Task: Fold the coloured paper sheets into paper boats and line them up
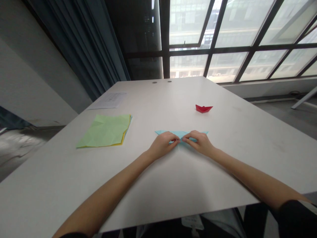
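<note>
A folded sheet of light blue paper (182, 133) lies on the white table before me, its pointed ends sticking out to the left and right. My left hand (165, 142) pinches its near edge close to the middle. From the other side my right hand (197, 141) pinches the same edge, thumb and fingers together. The fingertips of both hands almost meet. Part of the paper is hidden under my fingers. Beyond my right hand stands a red paper boat (203, 109).
To the left lies a stack of coloured paper (106, 129), green on top with yellow and blue edges below. Behind it is a printed sheet (109, 100). The white table (158, 96) reaches toward the windows (189, 66); a blue curtain (94, 43) hangs at left.
</note>
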`<state>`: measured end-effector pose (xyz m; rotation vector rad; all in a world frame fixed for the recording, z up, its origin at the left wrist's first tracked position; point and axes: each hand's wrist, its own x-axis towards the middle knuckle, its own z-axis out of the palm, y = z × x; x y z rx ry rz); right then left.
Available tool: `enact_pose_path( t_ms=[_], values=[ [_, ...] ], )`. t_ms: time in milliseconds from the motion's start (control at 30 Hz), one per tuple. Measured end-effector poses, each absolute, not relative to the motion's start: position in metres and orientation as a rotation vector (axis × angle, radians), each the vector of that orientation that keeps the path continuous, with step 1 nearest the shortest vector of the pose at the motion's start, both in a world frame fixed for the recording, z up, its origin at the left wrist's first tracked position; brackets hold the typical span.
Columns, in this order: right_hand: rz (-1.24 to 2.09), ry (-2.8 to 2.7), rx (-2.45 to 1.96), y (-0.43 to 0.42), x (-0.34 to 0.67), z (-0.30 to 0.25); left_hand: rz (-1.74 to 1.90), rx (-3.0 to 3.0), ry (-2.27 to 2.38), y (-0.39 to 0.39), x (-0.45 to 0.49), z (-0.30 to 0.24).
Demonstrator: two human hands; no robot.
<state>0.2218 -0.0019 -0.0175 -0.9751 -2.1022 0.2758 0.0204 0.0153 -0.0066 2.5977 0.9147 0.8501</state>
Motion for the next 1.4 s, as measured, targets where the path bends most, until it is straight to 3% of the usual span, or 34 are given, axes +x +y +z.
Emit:
enact_pose_path(
  t_ms=[233,433,833,1167,1400],
  values=[
    [0.572,-2.246,-0.952,0.010,0.233,-0.019,0.665,2.971,0.738,0.012,0.019,-0.012],
    [0.404,-2.638,-0.898,0.015,0.237,-0.030,0.333,3.342,0.521,0.007,0.023,-0.023],
    [0.294,-2.740,-1.268,0.016,0.246,-0.038,0.230,3.295,0.478,0.001,0.026,-0.021],
    [0.325,-2.789,-1.264,0.014,0.245,-0.035,0.568,2.729,1.040,0.014,0.022,-0.020],
    [0.328,-2.762,-1.258,0.013,0.245,-0.035,0.259,2.722,1.349,0.017,0.021,-0.035]
  ],
)
